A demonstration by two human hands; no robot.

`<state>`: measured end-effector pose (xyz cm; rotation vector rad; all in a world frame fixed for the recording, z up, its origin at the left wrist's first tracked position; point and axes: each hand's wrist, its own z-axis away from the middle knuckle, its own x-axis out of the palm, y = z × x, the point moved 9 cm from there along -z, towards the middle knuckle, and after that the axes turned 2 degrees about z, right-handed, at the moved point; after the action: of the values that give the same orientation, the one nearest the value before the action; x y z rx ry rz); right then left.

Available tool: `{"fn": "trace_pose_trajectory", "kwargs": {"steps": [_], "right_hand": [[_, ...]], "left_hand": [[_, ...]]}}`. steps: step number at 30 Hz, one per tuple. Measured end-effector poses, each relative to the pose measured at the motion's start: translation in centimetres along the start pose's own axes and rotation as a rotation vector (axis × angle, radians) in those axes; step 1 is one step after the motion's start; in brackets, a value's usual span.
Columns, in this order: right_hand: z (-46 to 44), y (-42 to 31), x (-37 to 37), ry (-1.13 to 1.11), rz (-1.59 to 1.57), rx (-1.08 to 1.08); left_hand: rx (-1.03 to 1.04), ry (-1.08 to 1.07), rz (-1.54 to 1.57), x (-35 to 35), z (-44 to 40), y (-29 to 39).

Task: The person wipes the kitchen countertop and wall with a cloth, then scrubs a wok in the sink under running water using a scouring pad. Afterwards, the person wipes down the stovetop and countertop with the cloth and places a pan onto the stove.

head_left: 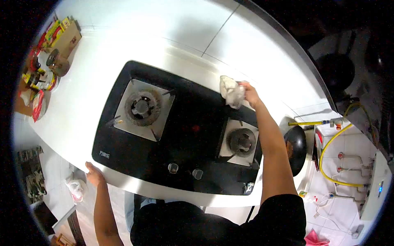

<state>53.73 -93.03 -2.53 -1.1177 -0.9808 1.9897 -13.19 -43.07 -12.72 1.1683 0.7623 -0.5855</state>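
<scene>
A crumpled whitish cloth (233, 92) lies at the back edge of the black gas stove (186, 119), and my right hand (249, 94) has its fingers closed on it. My left hand (95, 174) rests on the front edge of the white counter (74, 119), left of the stove's front corner, with fingers partly hidden by the hand itself. Two burners show, a left one (142, 107) and a right one (242, 142), each on a square metal plate. Two round knobs sit near the stove's front edge.
Jars (58, 62) and a cardboard box (67, 41) stand at the counter's far left. A black wok (296, 150) is right of the stove, beside a yellow hose (322, 160). A dark range hood edge (287, 37) hangs at upper right.
</scene>
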Motion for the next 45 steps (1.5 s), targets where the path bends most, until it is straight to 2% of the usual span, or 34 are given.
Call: {"fn": "trace_pose_trajectory", "kwargs": {"steps": [1,2,5,6,8,10,13,15,17,19,22,25,26,29,30,33,37,39,41,42,43,45], "right_hand": [[-0.6,-0.6,-0.4,0.039,0.0,-0.07],[-1.0,-1.1,-1.2,0.128,-0.012,-0.158],[1.6,-5.3,1.6,0.193,0.416,-0.393],[1.9,-6.0,4.0,0.168,0.702,-0.571],[1.9,-4.3,6.8,0.229,0.838,-0.627],[2.3,-4.1,9.0,0.261,1.015,-0.642],[2.3,-3.0,10.2,0.149,1.072,-0.77],[-2.2,1.8,7.8,-0.006,0.648,-0.584],[-2.8,1.3,7.6,-0.063,0.645,-0.565],[1.5,-4.0,9.4,-0.019,1.052,-0.722],[5.2,-10.9,13.1,0.099,1.071,-1.103],[6.9,-17.3,16.9,0.184,1.359,-1.443],[4.1,-17.8,16.8,0.188,1.359,-1.395],[-1.5,-17.0,18.5,0.062,1.703,-1.429],[-1.3,-17.0,20.2,0.029,1.825,-1.57],[-1.0,-17.8,23.6,0.047,1.74,-1.707],[-0.8,-19.4,25.0,0.1,1.734,-1.674],[-1.9,-21.4,27.2,0.161,1.728,-1.615],[-2.3,-25.5,31.0,0.236,1.546,-1.629],[-2.4,-26.9,33.0,0.321,1.541,-1.723],[-2.4,-28.4,34.8,0.41,1.531,-1.824],[-2.9,-31.0,37.2,0.407,1.624,-1.766]], "left_hand": [[-0.042,-0.056,0.021,-0.1,0.8,0.7],[-0.018,-0.017,0.04,0.0,0.5,0.6],[0.117,0.066,0.026,0.2,-0.3,0.2],[0.204,0.078,-0.02,0.1,-0.3,0.5],[0.244,0.083,-0.07,0.0,-0.1,0.9],[0.15,0.073,-0.078,-0.3,0.1,0.9],[0.136,0.128,-0.13,-0.5,0.1,0.6],[0.121,0.122,-0.07,-0.3,-0.3,0.0],[0.133,0.115,-0.004,-0.2,-0.2,-0.1],[0.085,0.133,-0.006,-0.2,0.0,-0.4],[0.04,0.083,0.084,0.2,-0.1,-0.8],[0.022,0.044,0.191,-0.3,1.4,0.7],[0.045,0.059,0.22,-0.5,1.8,1.2],[0.017,0.006,0.328,0.8,0.5,-0.8],[-0.003,-0.007,0.354,1.2,0.4,-1.5],[0.037,0.041,0.452,1.7,0.3,-2.6],[0.03,0.003,0.575,1.9,0.7,-1.9],[0.089,0.154,0.53,1.2,0.5,-2.2],[0.06,0.084,0.341,0.7,0.8,-0.9],[0.045,0.049,0.244,0.4,1.0,-0.6],[0.062,0.028,0.28,0.6,0.7,-0.9],[0.096,-0.018,0.348,1.2,0.1,-1.3]]}}
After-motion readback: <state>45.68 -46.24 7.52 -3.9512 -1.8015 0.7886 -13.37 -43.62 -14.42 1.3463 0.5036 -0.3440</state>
